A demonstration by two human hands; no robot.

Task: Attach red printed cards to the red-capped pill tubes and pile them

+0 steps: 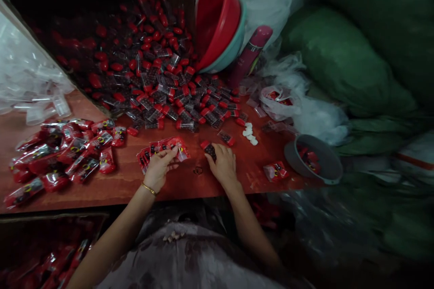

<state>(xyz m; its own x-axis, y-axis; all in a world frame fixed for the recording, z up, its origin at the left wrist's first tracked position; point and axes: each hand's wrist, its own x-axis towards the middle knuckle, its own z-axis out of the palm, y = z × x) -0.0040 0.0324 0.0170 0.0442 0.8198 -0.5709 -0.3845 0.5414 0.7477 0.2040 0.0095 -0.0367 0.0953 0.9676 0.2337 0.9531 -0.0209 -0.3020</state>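
My left hand is closed, thumb and fingertips pinching the edge of a red printed plastic wrapper. More flat wrappers lie fanned out beside and beneath that hand. On the right, my right hand is curled over a small clear bottle with a red cap, dark inside, at the tabletop. Another such bottle lies just beyond its fingers. A small dark ring rests on the table between my hands.
A tipped cardboard box spills many red-capped bottles across the red table. Wrapped bottles are heaped at left. White discs, a single wrapped piece and a grey bowl sit at right; a purple flask stands behind.
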